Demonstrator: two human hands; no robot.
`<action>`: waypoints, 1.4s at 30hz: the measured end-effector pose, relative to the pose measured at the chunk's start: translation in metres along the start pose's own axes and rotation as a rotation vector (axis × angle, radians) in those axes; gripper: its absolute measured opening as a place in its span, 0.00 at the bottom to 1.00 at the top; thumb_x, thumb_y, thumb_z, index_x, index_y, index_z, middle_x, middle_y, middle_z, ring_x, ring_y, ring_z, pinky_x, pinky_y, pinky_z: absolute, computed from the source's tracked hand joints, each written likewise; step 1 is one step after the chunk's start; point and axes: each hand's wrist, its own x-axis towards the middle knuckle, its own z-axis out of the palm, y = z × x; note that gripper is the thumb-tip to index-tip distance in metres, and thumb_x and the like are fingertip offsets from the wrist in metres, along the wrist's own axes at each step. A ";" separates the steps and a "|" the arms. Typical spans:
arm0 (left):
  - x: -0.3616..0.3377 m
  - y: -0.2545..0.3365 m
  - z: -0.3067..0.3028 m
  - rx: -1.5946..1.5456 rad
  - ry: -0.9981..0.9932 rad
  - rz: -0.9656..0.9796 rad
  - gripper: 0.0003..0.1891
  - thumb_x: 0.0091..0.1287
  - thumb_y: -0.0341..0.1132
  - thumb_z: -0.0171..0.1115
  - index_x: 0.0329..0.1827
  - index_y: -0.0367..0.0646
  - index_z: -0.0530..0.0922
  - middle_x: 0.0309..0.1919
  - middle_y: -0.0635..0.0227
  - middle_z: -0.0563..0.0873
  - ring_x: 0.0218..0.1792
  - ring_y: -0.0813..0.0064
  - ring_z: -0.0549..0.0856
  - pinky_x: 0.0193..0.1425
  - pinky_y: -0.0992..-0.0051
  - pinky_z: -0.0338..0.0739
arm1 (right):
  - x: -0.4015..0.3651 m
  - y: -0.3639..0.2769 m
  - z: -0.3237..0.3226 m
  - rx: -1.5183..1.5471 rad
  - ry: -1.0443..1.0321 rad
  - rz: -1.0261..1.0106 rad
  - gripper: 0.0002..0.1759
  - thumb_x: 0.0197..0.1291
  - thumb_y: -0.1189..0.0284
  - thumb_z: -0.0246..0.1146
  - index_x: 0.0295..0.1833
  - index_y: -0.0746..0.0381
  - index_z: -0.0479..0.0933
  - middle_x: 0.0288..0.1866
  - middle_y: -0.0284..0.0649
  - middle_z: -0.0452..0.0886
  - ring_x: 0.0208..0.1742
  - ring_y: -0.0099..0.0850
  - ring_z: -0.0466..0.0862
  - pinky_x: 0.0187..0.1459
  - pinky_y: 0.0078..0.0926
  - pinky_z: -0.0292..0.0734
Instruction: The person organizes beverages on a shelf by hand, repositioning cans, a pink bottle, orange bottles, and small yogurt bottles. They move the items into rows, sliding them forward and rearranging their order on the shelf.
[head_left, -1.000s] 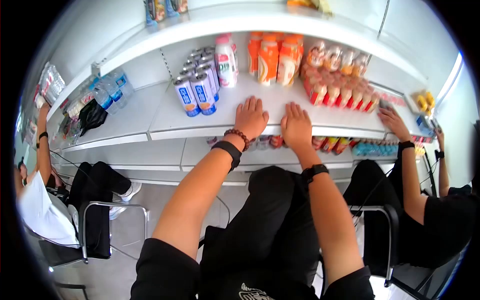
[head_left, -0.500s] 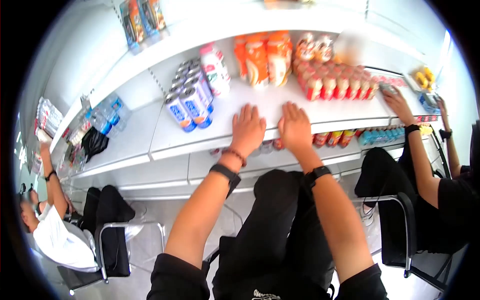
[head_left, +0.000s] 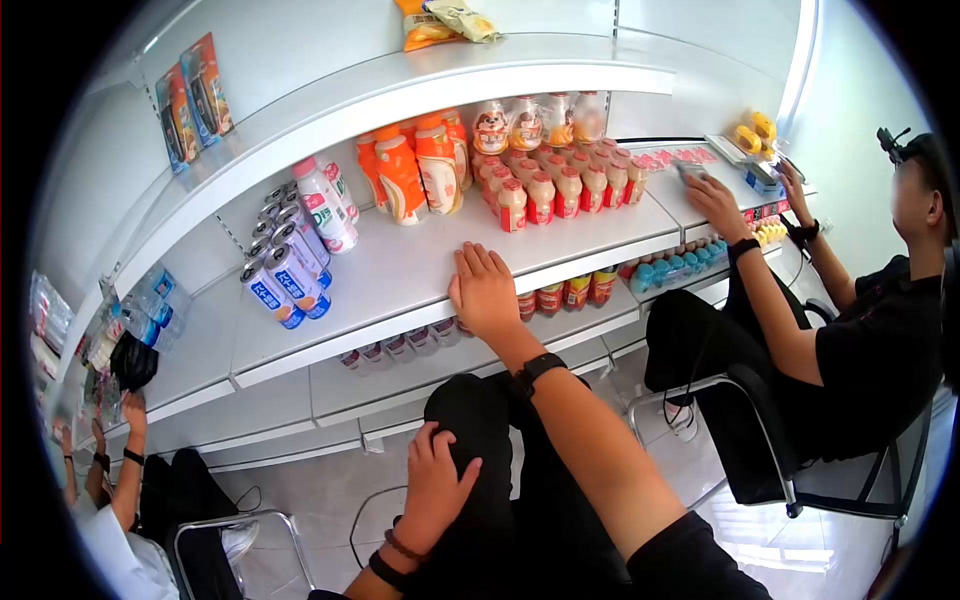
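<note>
White shelving (head_left: 400,270) curves across a bright room, with drinks standing along its middle level and pale wall (head_left: 870,130) beyond. The right hand (head_left: 485,290) lies palm down at the front edge of that level, flat, fingers nearly together, holding nothing. The left hand (head_left: 435,480) rests on the knee (head_left: 470,415), fingers loosely spread and bent, also without an object.

Nearest the right hand on that level is a tight block of small red-labelled bottles (head_left: 567,190), upright and set back from the fingertips. Each bottle looks light and fairly stiff, with smooth sides that could slip. Sensible hold on one: around the body, under the cap. The whole block would likely be heavier and want support from both sides; whether film binds it, I cannot tell.

Orange bottles (head_left: 400,180) stand left of the block, then a pink-capped bottle (head_left: 325,208), then slim cans (head_left: 291,275) in close rows. Those cans look rigid, dentable if squeezed hard, and best gripped around the middle.

Blue panels on the cans carry white Chinese-style characters, too small to read surely. The pink-capped bottle shows green lettering, seemingly starting with "D"; no brand is certain. Cartoon faces decorate the clear bottles (head_left: 525,125) behind the block. To the right, a seated person (head_left: 870,330) reaches onto the adjoining shelf.
</note>
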 end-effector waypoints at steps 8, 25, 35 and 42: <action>0.033 0.007 0.001 0.041 0.117 0.050 0.11 0.66 0.35 0.68 0.34 0.39 0.75 0.36 0.59 0.76 0.42 0.54 0.78 0.46 0.59 0.75 | 0.000 -0.002 -0.003 0.017 0.000 -0.009 0.23 0.64 0.67 0.57 0.58 0.71 0.78 0.62 0.54 0.80 0.66 0.47 0.78 0.70 0.45 0.68; -0.013 0.004 -0.043 -0.316 0.063 -0.082 0.08 0.69 0.32 0.63 0.33 0.38 0.77 0.29 0.60 0.78 0.31 0.55 0.80 0.35 0.63 0.74 | 0.000 -0.002 -0.001 0.022 -0.001 -0.010 0.22 0.62 0.69 0.58 0.58 0.70 0.78 0.63 0.53 0.80 0.66 0.47 0.78 0.69 0.46 0.68; -0.040 -0.016 -0.052 -0.255 0.018 -0.106 0.07 0.68 0.32 0.63 0.34 0.39 0.77 0.30 0.61 0.78 0.33 0.55 0.80 0.37 0.62 0.75 | 0.002 -0.004 -0.005 0.018 -0.033 0.003 0.22 0.62 0.70 0.57 0.59 0.70 0.78 0.64 0.53 0.79 0.67 0.48 0.77 0.70 0.48 0.68; -0.049 -0.010 -0.044 -0.224 -0.094 -0.033 0.06 0.69 0.34 0.63 0.36 0.41 0.79 0.32 0.61 0.79 0.35 0.57 0.81 0.39 0.64 0.77 | 0.002 -0.003 -0.005 0.014 -0.038 0.000 0.22 0.61 0.71 0.58 0.59 0.69 0.78 0.64 0.54 0.79 0.67 0.49 0.78 0.71 0.48 0.68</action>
